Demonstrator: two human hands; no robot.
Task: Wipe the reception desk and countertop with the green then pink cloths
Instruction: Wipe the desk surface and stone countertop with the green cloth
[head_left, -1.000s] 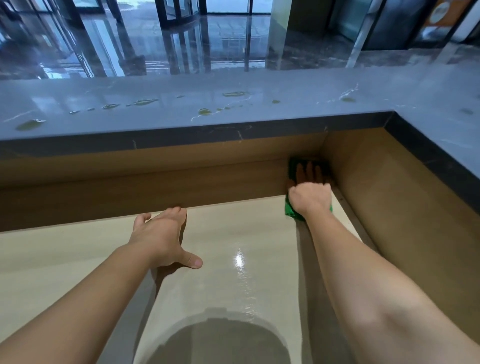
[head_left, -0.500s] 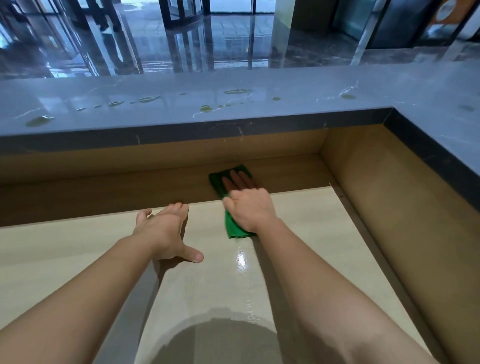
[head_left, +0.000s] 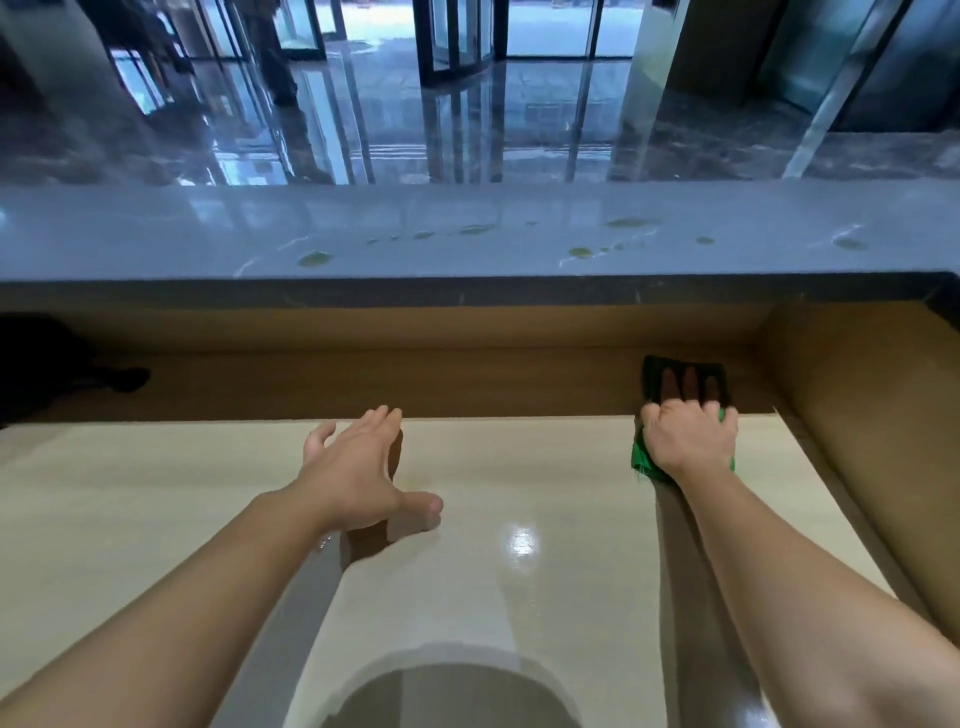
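We sweep the green cloth (head_left: 640, 457) from centre back to the worktop's (head_left: 519, 597) right rear corner | right hand (head_left: 688, 436) grip apart, fingers flat, pressing cloth | left hand (head_left: 358, 478) splayed, bracing | countertop (head_left: 156, 234) spots (head_left: 314, 258) still await.

Glossy cream desk (head_left: 467, 597), polished grey stone countertop (head_left: 415, 244), green cloth (head_left: 641, 454)

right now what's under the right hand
The green cloth, pressed flat by the right hand at the back edge of the desk. The surface beneath it is covered.
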